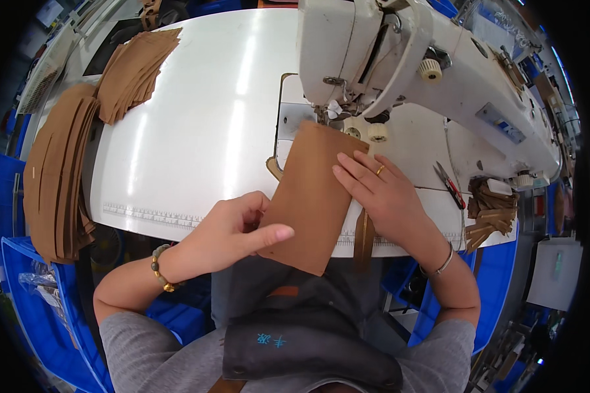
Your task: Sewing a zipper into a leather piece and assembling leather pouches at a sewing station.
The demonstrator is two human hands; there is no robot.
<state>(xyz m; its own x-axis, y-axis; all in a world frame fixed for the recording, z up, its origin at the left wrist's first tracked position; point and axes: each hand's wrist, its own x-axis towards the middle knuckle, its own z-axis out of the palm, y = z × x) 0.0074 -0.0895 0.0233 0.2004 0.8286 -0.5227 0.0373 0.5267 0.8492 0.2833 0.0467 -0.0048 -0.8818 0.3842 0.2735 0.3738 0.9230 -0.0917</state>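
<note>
A rectangular brown fabric panel lies at a slant on the white sewing table, its far end at the needle area of the sewing machine. Its near corner hangs over the table's front edge. My left hand grips the panel's left edge, thumb on top and the fingers curled partly out of sight. Flat along the right edge rests my right hand, fingers stretched out on the cloth. A narrow brown strip, apparently zipper tape, hangs down beside the panel below my right hand.
Stacked brown fabric pieces hang over the table's left end, with another fanned stack behind. Red-handled thread snips lie to the right, near a bundle of brown strips. Blue bins stand below left.
</note>
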